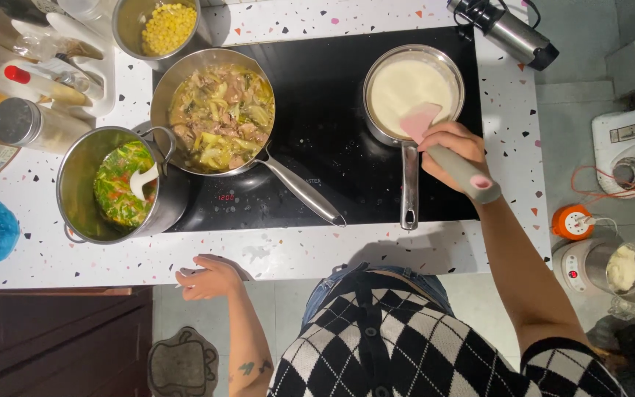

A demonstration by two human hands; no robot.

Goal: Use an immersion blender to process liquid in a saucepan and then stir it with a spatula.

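right hand (456, 151): clamped on grey spatula (446, 151) handle, pink blade dipped in saucepan (413, 88).
left hand (211, 278): fingers loose, holding nothing, resting at speckled worktop (310, 254) edge.
saucepan: steel, round, on black glass hob (325, 140), right side; smooth pale cream inside.
risk: pan unsteadied while stirred, could skid or slop; handle overhangs toward body.
frying pan (218, 110): chunky stew, long handle easy to knock.
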